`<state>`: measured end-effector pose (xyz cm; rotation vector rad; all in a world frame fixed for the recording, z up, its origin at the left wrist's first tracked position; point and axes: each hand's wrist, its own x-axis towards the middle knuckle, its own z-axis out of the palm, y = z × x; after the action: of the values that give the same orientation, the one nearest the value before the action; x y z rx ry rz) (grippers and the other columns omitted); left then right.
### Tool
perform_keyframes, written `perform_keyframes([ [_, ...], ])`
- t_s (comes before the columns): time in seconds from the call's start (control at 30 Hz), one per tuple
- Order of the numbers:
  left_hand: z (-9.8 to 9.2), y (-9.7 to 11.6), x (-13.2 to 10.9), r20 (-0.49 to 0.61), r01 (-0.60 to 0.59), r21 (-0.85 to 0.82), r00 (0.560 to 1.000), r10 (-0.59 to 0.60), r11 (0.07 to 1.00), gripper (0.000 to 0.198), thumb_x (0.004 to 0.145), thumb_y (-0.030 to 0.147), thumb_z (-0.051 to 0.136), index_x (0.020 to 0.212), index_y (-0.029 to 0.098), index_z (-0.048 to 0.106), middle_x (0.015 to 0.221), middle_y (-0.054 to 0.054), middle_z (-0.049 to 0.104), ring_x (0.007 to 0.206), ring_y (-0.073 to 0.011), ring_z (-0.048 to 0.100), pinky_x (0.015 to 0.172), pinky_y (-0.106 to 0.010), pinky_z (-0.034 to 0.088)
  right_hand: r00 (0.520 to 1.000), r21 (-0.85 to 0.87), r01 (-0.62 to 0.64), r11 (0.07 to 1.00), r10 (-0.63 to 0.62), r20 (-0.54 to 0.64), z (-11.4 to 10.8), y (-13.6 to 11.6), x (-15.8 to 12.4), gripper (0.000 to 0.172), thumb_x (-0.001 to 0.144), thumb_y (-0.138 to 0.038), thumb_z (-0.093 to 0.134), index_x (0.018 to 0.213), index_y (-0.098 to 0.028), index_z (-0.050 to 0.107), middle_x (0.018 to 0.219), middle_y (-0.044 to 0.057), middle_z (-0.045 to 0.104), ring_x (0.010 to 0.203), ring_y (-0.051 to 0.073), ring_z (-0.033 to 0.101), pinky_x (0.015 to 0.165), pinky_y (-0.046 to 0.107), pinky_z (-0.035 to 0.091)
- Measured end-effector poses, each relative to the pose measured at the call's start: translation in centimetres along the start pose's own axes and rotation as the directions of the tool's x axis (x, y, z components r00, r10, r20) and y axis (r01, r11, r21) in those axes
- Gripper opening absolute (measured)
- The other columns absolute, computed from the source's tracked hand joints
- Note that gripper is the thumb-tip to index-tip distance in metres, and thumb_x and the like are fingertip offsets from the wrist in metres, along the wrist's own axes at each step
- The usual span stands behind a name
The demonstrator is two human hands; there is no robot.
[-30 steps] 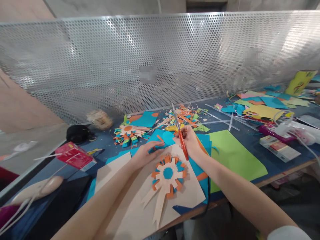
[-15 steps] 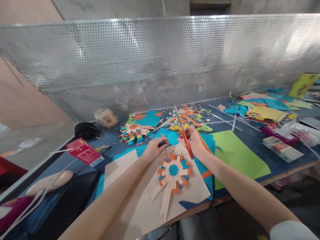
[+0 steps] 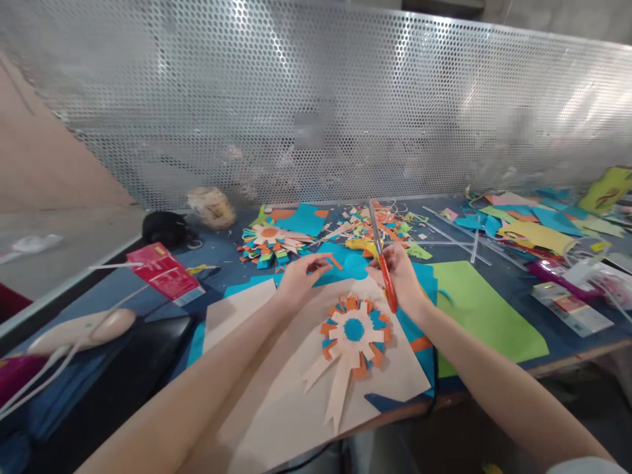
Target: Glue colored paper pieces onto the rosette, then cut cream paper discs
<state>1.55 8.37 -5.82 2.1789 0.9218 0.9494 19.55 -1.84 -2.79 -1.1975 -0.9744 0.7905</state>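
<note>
Between the thumb and fingers of my left hand [image 3: 302, 280] is a small bent strip of orange paper [image 3: 336, 261]. My right hand [image 3: 401, 271] is closed around a pair of scissors [image 3: 388, 283] with orange handles, blades pointing up and away from me. Below both hands, a paper rosette [image 3: 353, 329] with a blue centre, cream and orange tabs and two cream tails lies on cream paper sheets [image 3: 276, 395]. A blue paper circle [image 3: 356, 266] rests on blue paper just beyond, between the hands.
A second rosette [image 3: 269, 240] and a heap of paper scraps [image 3: 378, 220] lie behind the hands. Green paper [image 3: 486, 316] is at right, a red drink carton [image 3: 162, 273] at left, a glue gun [image 3: 563, 280] far right. A perforated metal screen [image 3: 345, 99] stands behind.
My hands have drawn slightly apart, and the orange strip now shows more clearly at my left fingertips. The scissors stay in my right hand. The whole view has shifted a little.
</note>
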Motion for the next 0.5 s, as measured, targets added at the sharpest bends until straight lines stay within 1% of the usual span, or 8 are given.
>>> perform_keyframes([
  [0.1, -0.1, 0.0, -0.3, 0.002, -0.004, -0.006, 1.0, 0.004, 1.0, 0.037, 0.084, 0.043, 0.046, 0.104, 0.017, 0.063, 0.097, -0.008, 0.071, 0.086, -0.0218, 0.066, 0.076, -0.032, 0.052, 1.0, -0.002, -0.009, 1.0, 0.009, 0.001, -0.1, 0.1, 0.1, 0.044, 0.051, -0.027, 0.074, 0.074, -0.025, 0.037, 0.064, -0.008, 0.052, 0.044, 0.007, 0.044, 0.038, 0.02, 0.033],
  [0.17, 0.0, 0.4, -0.5, 0.044, -0.028, 0.01, 0.999, 0.027, 1.0, 0.037, 0.087, 0.044, 0.041, 0.102, 0.019, 0.064, 0.099, -0.007, 0.071, 0.09, -0.0218, 0.066, 0.079, -0.032, 0.051, 1.0, -0.005, -0.02, 1.0, 0.02, 0.006, -0.1, 0.1, 0.0, 0.044, 0.052, -0.026, 0.074, 0.075, -0.025, 0.037, 0.065, -0.008, 0.052, 0.044, 0.007, 0.043, 0.037, 0.02, 0.033],
  [0.23, 0.1, 0.9, -0.7, 0.101, -0.068, 0.038, 0.993, 0.064, 0.997, 0.039, 0.089, 0.043, 0.034, 0.099, 0.021, 0.065, 0.103, -0.005, 0.07, 0.097, -0.0217, 0.064, 0.085, -0.032, 0.049, 1.0, -0.008, -0.028, 1.0, 0.029, 0.011, 0.0, 0.1, -0.1, 0.044, 0.052, -0.024, 0.074, 0.075, -0.025, 0.038, 0.065, -0.009, 0.051, 0.044, 0.007, 0.044, 0.038, 0.02, 0.033],
  [0.33, -0.3, 1.5, -0.8, 0.166, -0.137, 0.08, 0.979, 0.122, 0.987, 0.038, 0.089, 0.043, 0.035, 0.1, 0.021, 0.065, 0.109, -0.006, 0.068, 0.106, -0.0233, 0.059, 0.093, -0.035, 0.043, 1.0, -0.009, -0.029, 1.0, 0.029, 0.009, 0.0, 0.0, -0.2, 0.043, 0.052, -0.024, 0.074, 0.076, -0.025, 0.038, 0.063, -0.009, 0.05, 0.044, 0.007, 0.044, 0.038, 0.02, 0.033],
  [0.37, -0.5, 1.6, -0.8, 0.186, -0.173, 0.124, 0.971, 0.149, 0.977, 0.037, 0.087, 0.043, 0.038, 0.102, 0.021, 0.063, 0.109, -0.007, 0.066, 0.106, -0.0245, 0.057, 0.094, -0.037, 0.041, 1.0, -0.009, -0.027, 1.0, 0.027, 0.005, -0.1, 0.0, -0.2, 0.043, 0.052, -0.024, 0.074, 0.076, -0.025, 0.038, 0.064, -0.009, 0.051, 0.044, 0.007, 0.044, 0.038, 0.021, 0.033],
  [0.43, -0.9, 1.9, -0.8, 0.23, -0.26, 0.293, 0.953, 0.197, 0.92, 0.04, 0.084, 0.049, 0.044, 0.104, 0.018, 0.06, 0.106, -0.011, 0.064, 0.104, -0.028, 0.055, 0.092, -0.042, 0.04, 1.0, -0.008, -0.023, 1.0, 0.023, -0.003, -0.1, 0.0, -0.1, 0.044, 0.053, -0.025, 0.074, 0.076, -0.025, 0.037, 0.064, -0.009, 0.052, 0.043, 0.007, 0.043, 0.037, 0.021, 0.033],
  [0.5, -1.1, 2.1, -0.5, 0.288, -0.328, 0.504, 0.936, 0.203, 0.799, 0.047, 0.078, 0.057, 0.048, 0.096, 0.015, 0.059, 0.098, -0.014, 0.063, 0.097, -0.0308, 0.054, 0.085, -0.045, 0.041, 1.0, -0.006, -0.021, 1.0, 0.021, -0.008, -0.2, 0.0, 0.0, 0.044, 0.053, -0.025, 0.074, 0.076, -0.025, 0.036, 0.065, -0.008, 0.053, 0.043, 0.007, 0.043, 0.037, 0.021, 0.033],
])
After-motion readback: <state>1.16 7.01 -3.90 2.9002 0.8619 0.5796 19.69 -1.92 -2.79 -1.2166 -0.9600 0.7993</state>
